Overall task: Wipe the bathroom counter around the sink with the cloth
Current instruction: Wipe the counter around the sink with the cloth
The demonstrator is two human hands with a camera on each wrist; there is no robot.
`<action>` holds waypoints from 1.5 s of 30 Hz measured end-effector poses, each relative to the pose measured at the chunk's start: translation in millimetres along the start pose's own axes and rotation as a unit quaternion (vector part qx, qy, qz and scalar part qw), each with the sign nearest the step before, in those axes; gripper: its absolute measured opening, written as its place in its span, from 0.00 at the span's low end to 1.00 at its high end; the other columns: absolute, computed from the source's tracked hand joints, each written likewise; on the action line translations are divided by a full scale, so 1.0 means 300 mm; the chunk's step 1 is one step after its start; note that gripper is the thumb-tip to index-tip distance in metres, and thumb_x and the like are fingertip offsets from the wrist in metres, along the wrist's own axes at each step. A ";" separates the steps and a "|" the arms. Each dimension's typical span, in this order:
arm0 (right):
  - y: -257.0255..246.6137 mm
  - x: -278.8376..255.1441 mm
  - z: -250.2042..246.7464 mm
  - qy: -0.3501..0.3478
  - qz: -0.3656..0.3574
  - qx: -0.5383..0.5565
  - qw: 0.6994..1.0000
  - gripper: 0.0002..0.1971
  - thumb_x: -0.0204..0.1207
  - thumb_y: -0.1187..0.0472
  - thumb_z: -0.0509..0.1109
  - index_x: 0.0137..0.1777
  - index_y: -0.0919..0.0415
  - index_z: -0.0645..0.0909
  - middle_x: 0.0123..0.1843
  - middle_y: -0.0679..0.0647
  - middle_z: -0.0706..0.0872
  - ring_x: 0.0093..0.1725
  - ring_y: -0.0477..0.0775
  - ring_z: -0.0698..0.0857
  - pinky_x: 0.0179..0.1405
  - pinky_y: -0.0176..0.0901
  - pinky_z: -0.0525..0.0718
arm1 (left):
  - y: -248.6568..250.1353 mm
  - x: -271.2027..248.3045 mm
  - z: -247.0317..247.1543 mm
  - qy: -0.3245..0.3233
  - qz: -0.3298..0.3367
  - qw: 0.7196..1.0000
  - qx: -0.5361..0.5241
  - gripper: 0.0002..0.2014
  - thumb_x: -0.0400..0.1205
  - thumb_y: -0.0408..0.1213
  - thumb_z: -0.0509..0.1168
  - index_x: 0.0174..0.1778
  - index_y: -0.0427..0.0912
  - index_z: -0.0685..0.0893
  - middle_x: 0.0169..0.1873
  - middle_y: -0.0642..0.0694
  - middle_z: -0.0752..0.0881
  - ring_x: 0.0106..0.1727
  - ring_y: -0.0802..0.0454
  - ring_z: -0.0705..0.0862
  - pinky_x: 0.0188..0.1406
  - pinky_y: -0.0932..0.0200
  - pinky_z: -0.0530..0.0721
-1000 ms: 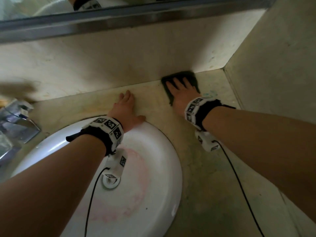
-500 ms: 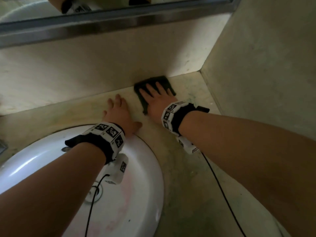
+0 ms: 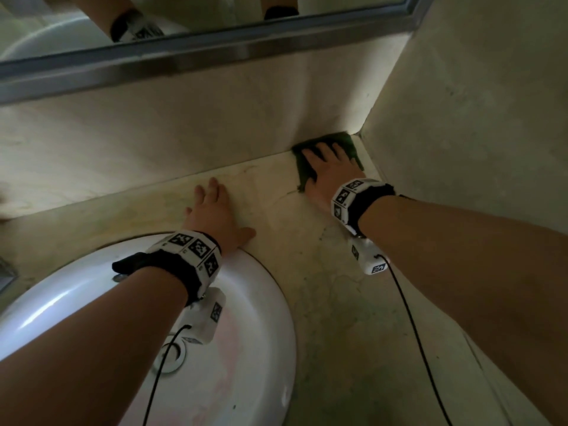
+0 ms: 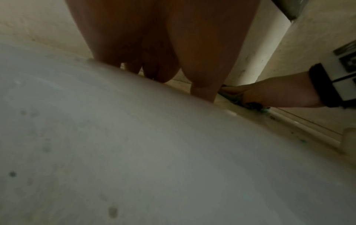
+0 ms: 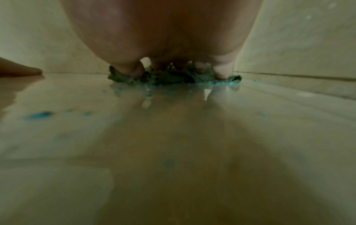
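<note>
A dark green cloth (image 3: 342, 140) lies flat in the back right corner of the beige counter (image 3: 332, 302), against the backsplash and the side wall. My right hand (image 3: 330, 172) presses on it with straight, spread fingers. In the right wrist view the cloth (image 5: 169, 77) bunches under my fingertips (image 5: 133, 71) on a wet, shiny surface. My left hand (image 3: 215, 210) rests flat on the counter behind the rim of the white sink (image 3: 255, 302), holding nothing. The left wrist view shows that hand (image 4: 163, 45) above the sink rim (image 4: 134, 152), with the cloth (image 4: 231, 97) beyond.
A side wall (image 3: 476, 103) closes the counter on the right, and a mirror (image 3: 184, 13) with a metal frame hangs above the backsplash. Blue drops (image 5: 38, 115) lie on the wet counter. The sink drain (image 3: 172, 355) shows under my left wrist.
My right hand has slid the cloth to the right along the backsplash, away from my left hand and into the corner. My left hand stays flat in place.
</note>
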State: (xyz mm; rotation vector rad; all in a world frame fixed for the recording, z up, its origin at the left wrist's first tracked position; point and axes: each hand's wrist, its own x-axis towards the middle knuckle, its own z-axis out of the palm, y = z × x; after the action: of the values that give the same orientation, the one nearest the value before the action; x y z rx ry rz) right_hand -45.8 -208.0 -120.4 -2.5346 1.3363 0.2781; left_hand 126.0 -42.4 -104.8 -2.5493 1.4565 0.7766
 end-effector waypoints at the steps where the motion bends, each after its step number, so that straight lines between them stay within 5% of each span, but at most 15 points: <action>1: 0.012 0.000 -0.008 -0.001 0.006 0.002 1.000 0.35 0.77 0.45 0.54 0.83 0.41 0.47 0.85 0.47 0.48 0.84 0.59 0.47 0.80 0.65 0.52 | 0.000 0.000 0.000 0.000 0.001 1.000 -0.003 0.53 0.75 0.59 0.67 0.83 0.39 0.40 0.83 0.46 0.38 0.84 0.41 0.39 0.80 0.37 0.53; 5: 0.069 0.014 -0.046 0.007 0.065 0.063 0.996 0.39 0.72 0.47 0.63 0.82 0.51 0.52 0.83 0.52 0.56 0.82 0.60 0.55 0.78 0.62 0.61 | -0.002 0.001 0.007 0.001 0.001 1.000 -0.010 0.53 0.75 0.59 0.67 0.83 0.39 0.40 0.83 0.46 0.37 0.84 0.41 0.39 0.80 0.37 0.52; 12: 0.103 0.034 -0.062 -0.001 0.048 0.027 0.998 0.40 0.72 0.48 0.64 0.82 0.54 0.52 0.83 0.53 0.57 0.81 0.63 0.57 0.79 0.57 0.63 | -0.003 0.003 0.007 0.003 0.002 1.000 -0.010 0.52 0.76 0.59 0.67 0.83 0.39 0.40 0.83 0.46 0.37 0.84 0.41 0.39 0.81 0.36 0.53; 19: 0.111 -0.015 -0.045 -0.063 0.020 -0.053 0.996 0.35 0.82 0.52 0.53 0.84 0.54 0.40 0.86 0.54 0.42 0.84 0.64 0.44 0.83 0.53 0.46 | 0.003 0.008 0.007 0.003 -0.001 1.000 0.002 0.53 0.75 0.59 0.67 0.83 0.39 0.40 0.83 0.46 0.38 0.84 0.41 0.39 0.80 0.36 0.53; 24: 0.058 -0.160 0.024 -0.065 -0.037 -0.072 0.995 0.37 0.81 0.53 0.58 0.84 0.62 0.42 0.85 0.60 0.45 0.83 0.68 0.45 0.83 0.56 0.46 | 0.000 0.010 0.007 0.002 -0.004 1.000 -0.003 0.54 0.74 0.59 0.68 0.83 0.38 0.40 0.83 0.45 0.38 0.84 0.40 0.40 0.80 0.35 0.53; 29: -0.030 -0.449 0.093 -0.084 -0.144 -0.020 0.986 0.37 0.81 0.64 0.61 0.84 0.60 0.42 0.85 0.57 0.42 0.84 0.60 0.43 0.82 0.50 0.43 | -0.003 0.003 0.004 0.003 0.004 1.000 0.007 0.53 0.75 0.59 0.67 0.83 0.38 0.40 0.84 0.45 0.39 0.84 0.40 0.40 0.80 0.36 0.54; 32: -0.013 -0.454 0.091 -0.097 -0.166 -0.013 0.981 0.35 0.82 0.66 0.59 0.84 0.60 0.44 0.85 0.57 0.43 0.84 0.58 0.43 0.82 0.47 0.42 | -0.008 0.000 0.008 0.008 0.009 1.000 0.012 0.53 0.75 0.60 0.66 0.83 0.38 0.41 0.84 0.45 0.40 0.84 0.39 0.41 0.80 0.35 0.56; 36: 0.038 -0.300 -0.001 -0.059 -0.060 0.060 0.995 0.42 0.77 0.72 0.64 0.84 0.58 0.44 0.86 0.57 0.43 0.84 0.58 0.47 0.82 0.45 0.49 | -0.004 0.002 0.009 0.009 0.006 1.000 0.017 0.53 0.75 0.60 0.67 0.83 0.37 0.41 0.84 0.45 0.39 0.84 0.40 0.41 0.80 0.35 0.56; 39: 0.077 -0.197 -0.077 -0.050 0.009 0.052 0.997 0.40 0.78 0.74 0.59 0.85 0.52 0.44 0.86 0.55 0.43 0.84 0.59 0.48 0.80 0.46 0.52 | -0.004 0.002 0.012 0.013 0.006 1.000 0.017 0.54 0.75 0.60 0.67 0.83 0.37 0.41 0.84 0.45 0.40 0.84 0.40 0.41 0.80 0.35 0.55; 45: 0.099 -0.140 -0.068 -0.082 0.003 -0.009 0.997 0.41 0.77 0.74 0.58 0.85 0.50 0.44 0.86 0.56 0.42 0.84 0.62 0.44 0.80 0.53 0.54 | -0.005 0.002 0.014 0.013 0.010 1.000 0.015 0.53 0.75 0.60 0.67 0.83 0.37 0.40 0.84 0.44 0.39 0.84 0.40 0.40 0.80 0.35 0.53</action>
State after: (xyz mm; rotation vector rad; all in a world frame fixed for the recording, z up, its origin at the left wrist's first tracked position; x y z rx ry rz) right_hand -93.0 -197.7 -93.3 -2.4628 1.2852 0.4903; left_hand 125.9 -40.8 -108.9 -2.5361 1.4931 0.7219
